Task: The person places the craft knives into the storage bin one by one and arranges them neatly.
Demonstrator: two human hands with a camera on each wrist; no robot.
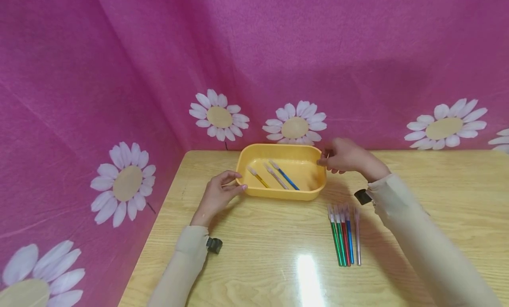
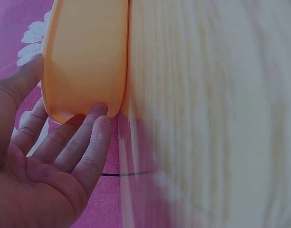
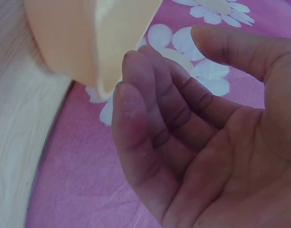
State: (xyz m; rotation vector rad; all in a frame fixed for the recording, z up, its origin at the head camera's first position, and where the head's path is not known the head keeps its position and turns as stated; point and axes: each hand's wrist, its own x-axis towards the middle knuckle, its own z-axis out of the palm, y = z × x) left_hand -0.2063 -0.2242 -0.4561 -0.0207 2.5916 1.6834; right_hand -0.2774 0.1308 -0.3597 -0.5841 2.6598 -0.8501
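Observation:
A yellow plastic tray point(image 1: 292, 194) stands at the back of the table, holding a gold pen point(image 1: 260, 179), a pale pink pen point(image 1: 278, 179) and a blue pen point(image 1: 289, 179), all with clear caps. At its left end my left hand point(image 1: 220, 192) touches it, the thumb point(image 2: 29, 78) at the rim and the fingers spread along the outer wall. By the right end is my right hand point(image 1: 343, 157), its fingertips right at the rim. Bent fingers point(image 3: 131, 114) and a thumb held apart show in the right wrist view, nothing between them.
Several capped pens point(image 1: 343, 236), in green, red, blue and pale pink, lie side by side on the wooden table point(image 1: 254, 254) in front of the tray's right end. A pink flowered cloth point(image 1: 338, 55) hangs behind and at the left.

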